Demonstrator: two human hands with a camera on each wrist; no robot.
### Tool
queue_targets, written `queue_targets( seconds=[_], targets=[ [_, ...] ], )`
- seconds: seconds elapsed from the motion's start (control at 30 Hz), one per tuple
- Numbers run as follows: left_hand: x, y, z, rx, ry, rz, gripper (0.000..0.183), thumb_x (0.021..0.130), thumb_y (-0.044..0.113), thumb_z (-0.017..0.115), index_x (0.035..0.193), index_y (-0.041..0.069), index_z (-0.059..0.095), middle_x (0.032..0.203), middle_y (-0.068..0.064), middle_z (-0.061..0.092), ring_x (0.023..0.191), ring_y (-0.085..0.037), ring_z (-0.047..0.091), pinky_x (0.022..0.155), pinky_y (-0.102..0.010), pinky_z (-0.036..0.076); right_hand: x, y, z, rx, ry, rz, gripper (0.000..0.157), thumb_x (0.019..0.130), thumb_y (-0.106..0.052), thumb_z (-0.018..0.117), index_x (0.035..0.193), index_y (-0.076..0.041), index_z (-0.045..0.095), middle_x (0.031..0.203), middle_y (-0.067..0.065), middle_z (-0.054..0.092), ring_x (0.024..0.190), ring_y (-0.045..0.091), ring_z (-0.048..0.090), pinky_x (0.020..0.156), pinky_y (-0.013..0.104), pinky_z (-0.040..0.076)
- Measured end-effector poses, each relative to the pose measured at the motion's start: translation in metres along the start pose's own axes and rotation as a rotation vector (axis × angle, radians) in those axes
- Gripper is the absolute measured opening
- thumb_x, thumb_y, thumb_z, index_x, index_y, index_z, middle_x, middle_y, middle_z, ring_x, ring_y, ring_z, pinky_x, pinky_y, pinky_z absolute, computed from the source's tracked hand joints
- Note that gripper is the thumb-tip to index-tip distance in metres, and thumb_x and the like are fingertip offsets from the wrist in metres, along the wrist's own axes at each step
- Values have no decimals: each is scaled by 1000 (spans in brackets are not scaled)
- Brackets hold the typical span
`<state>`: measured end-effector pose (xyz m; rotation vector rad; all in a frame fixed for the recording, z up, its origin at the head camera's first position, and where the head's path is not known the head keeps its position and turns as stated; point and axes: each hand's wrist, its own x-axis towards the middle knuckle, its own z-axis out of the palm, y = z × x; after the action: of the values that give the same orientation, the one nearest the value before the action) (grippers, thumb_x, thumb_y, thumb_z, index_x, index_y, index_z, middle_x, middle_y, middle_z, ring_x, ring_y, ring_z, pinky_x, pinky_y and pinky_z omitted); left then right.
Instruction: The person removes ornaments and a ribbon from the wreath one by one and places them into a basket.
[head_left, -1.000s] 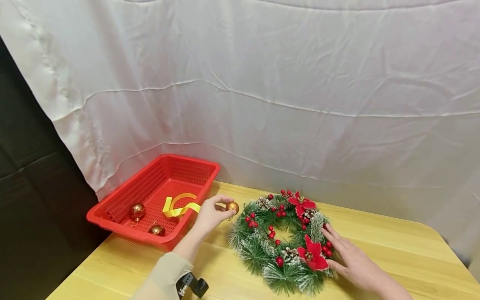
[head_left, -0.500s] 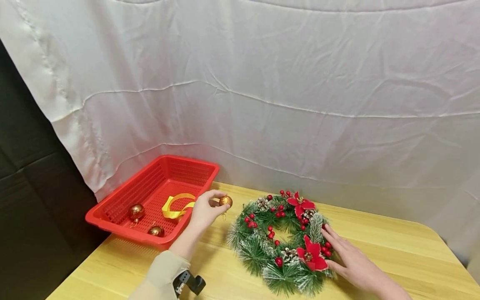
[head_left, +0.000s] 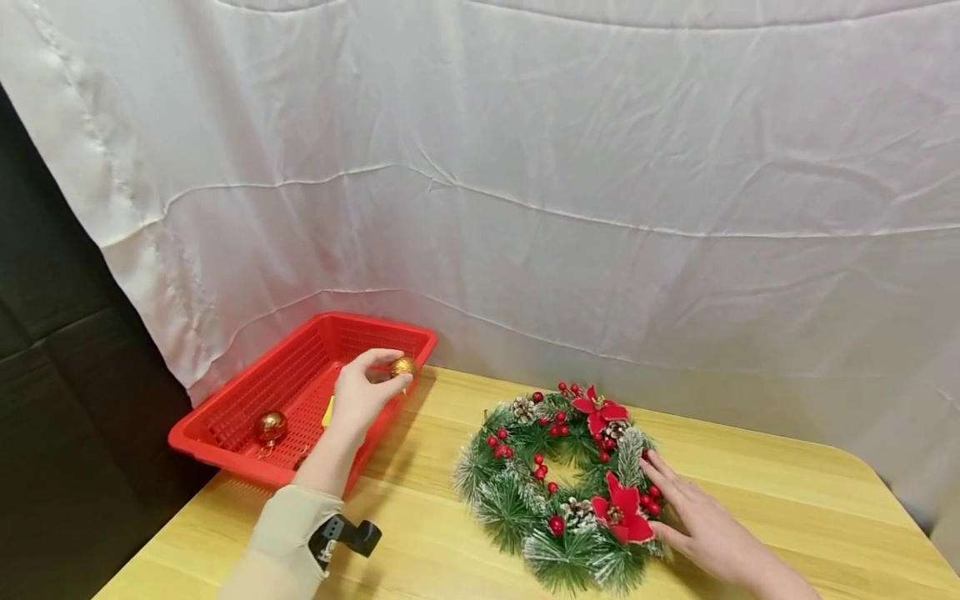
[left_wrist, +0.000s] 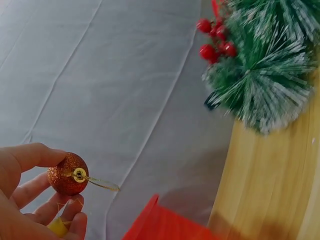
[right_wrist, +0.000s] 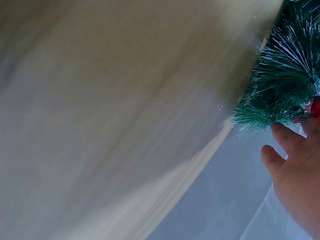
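Note:
My left hand (head_left: pixel 365 392) is over the right side of the red plastic basket (head_left: pixel 251 367), pinching a glittery copper-gold Christmas bauble (head_left: pixel 402 367) between thumb and fingers. In the left wrist view, a thin gold loop hangs from the cap of that bauble (left_wrist: pixel 68 173). A bit of yellow (left_wrist: pixel 58 227) shows by the lower fingers; whether they hold it I cannot tell. On the table lies a green frosted wreath (head_left: pixel 510 508) with red berries, pinecones and red poinsettias. My right hand (head_left: pixel 701 521) rests along its right edge, fingers extended against the greenery.
Inside the basket lies a shiny brown bauble (head_left: pixel 271 427), and part of a yellow ribbon (head_left: pixel 328 412) shows beside my left forearm. The wooden table (head_left: pixel 780 483) has a rounded right corner. A pale cloth (head_left: pixel 570 208) hangs behind it.
My left hand has moved left and away from the wreath with the bauble, and is now over the basket, covering much of the ribbon. The right hand has stayed on the wreath.

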<state>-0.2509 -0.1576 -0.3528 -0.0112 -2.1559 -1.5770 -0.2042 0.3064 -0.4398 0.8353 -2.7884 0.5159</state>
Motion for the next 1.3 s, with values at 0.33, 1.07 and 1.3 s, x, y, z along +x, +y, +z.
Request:
queue_targets(
  seconds=[0.33, 1.07, 1.3],
  targets=[
    [6, -1, -41, 104, 18, -75, 36, 82, 12, 75, 116, 5, 65, 116, -14, 61, 97, -27, 58, 68, -22, 47, -1, 0, 0, -2, 9, -21, 77, 90, -40, 64, 152, -15, 26, 154, 17, 23, 126, 47, 39, 96, 64, 33],
    [3, -26, -72, 208, -31, -191, 40, 86, 13, 71, 122, 0, 60, 122, -22, 57, 102, -33, 54, 67, -22, 47, 0, 0, -2, 6, 5, -14, 78, 89, -38, 65, 152, -17, 25, 155, 15, 21, 127, 47, 37, 95, 66, 33],
    [3, -30, -75, 203, -48, -210, 41, 86, 12, 69, 124, -1, 58, 123, -22, 57, 105, -33, 54, 75, -30, 47, -2, -1, 0, 9, 8, 8, 78, 89, -38, 65, 153, -19, 24, 155, 14, 20, 129, 45, 36, 111, 43, 15]
  ],
)
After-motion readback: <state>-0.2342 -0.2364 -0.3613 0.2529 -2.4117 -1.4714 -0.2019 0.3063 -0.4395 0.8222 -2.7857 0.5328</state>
